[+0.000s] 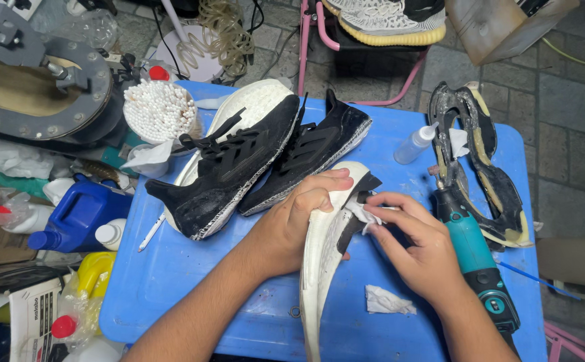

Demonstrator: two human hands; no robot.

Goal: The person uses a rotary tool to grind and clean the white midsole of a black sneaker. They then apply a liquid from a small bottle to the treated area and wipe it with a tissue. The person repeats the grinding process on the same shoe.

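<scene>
My left hand [292, 224] grips a detached white shoe sole [321, 258], held on edge over the blue table [192, 275]. My right hand [416, 245] pinches a small white tissue [363, 208] against the sole's black upper end. Behind the hands lie two black sneaker uppers [259, 167], one resting on another white sole [259, 100]. A crumpled white tissue [388, 302] sits on the table below my right hand.
A teal rotary tool [477, 258] lies to the right, next to worn black outsole pieces [480, 167] and a small clear squeeze bottle [414, 144]. A tub of cotton swabs [160, 110] stands at back left. Blue jug [78, 214] and yellow container [94, 271] crowd the left.
</scene>
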